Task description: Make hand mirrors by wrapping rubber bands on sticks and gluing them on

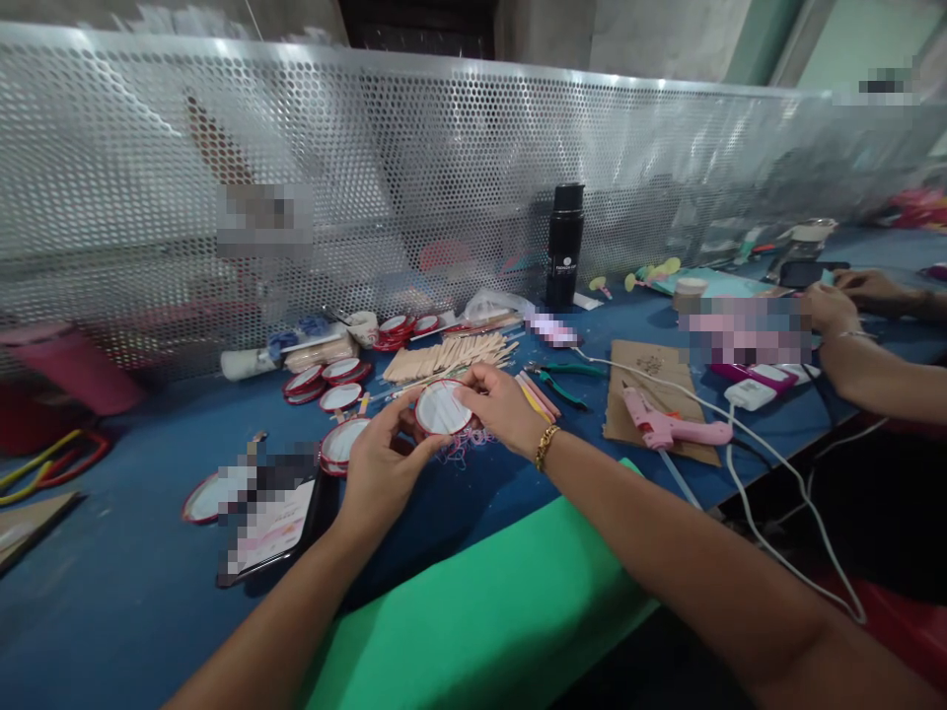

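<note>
Between my two hands is a round white disc with a red rim [442, 406], raised a little above the blue table. My left hand [385, 449] grips its left and lower edge with thumb and fingers. From the right, my right hand [497, 402] pinches the disc, its thumb on the white face. Tangled thin pink and white threads [466, 449] lie beneath. Close to my left hand, more red-rimmed discs [341, 444] rest on the table. Behind the held disc is a pile of flat wooden sticks [451, 357].
A pink glue gun [670, 426] lies on cardboard [618, 419], its white cable looping right. Green-handled pliers [558, 387] and a black bottle [566, 247] stand beyond. A phone [273, 528] lies left, green cloth [473, 611] in front. Another person's hands [833, 308] are at right.
</note>
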A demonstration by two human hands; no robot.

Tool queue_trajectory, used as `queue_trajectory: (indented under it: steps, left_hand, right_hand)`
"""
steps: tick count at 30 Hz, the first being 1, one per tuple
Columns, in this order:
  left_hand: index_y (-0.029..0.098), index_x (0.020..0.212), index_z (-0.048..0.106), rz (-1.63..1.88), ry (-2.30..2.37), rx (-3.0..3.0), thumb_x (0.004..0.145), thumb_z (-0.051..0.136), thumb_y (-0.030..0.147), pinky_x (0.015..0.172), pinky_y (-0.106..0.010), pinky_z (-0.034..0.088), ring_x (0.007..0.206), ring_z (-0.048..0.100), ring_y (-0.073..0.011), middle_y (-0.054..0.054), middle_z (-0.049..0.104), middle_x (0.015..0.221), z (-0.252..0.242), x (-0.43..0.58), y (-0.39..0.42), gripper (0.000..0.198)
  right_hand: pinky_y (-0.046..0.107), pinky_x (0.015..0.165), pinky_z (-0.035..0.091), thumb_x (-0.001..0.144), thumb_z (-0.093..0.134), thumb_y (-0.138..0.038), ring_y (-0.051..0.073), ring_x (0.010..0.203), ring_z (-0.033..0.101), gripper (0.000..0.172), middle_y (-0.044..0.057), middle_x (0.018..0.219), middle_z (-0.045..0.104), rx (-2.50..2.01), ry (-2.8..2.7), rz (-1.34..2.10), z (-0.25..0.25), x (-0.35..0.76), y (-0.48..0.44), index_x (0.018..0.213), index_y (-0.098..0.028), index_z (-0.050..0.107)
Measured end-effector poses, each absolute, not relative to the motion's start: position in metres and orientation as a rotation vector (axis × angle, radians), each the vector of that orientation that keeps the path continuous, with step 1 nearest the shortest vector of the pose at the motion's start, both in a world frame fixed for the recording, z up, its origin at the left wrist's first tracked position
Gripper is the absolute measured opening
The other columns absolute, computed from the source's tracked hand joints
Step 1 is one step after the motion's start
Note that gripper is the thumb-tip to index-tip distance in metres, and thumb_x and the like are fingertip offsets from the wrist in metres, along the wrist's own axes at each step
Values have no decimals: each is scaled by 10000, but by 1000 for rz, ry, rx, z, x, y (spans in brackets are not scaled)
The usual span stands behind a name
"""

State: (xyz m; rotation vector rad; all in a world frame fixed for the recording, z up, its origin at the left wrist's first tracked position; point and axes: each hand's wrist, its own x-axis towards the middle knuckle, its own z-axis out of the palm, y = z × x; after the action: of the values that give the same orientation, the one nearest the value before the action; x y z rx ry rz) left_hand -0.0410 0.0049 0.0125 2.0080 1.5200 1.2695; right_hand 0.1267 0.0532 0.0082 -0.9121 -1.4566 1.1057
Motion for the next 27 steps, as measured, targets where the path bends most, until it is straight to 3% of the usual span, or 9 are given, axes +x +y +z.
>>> queue_trajectory:
  steps: [16, 27]
  left_hand:
    - [190, 1229, 556, 1239, 1570, 2042, 690, 753, 410, 542, -255, 445, 592, 537, -136, 28, 599, 772, 12, -39, 5, 614]
    - [240, 1299, 492, 1245, 1390, 2039, 758, 710, 330, 664, -274, 496, 812, 610, -172, -31, 641, 995, 7, -49, 18, 591]
  right_hand:
    - [174, 407, 393, 782, 582, -249, 70, 453, 460, 144, -72, 592, 480, -900, -1454, 1125, 7, 127, 53, 692, -202, 481]
    - [179, 418, 418, 879, 545, -260, 88, 451, 523, 120, -44, 568, 560, -902, -1461, 1327, 9, 129, 61, 788, -193, 586]
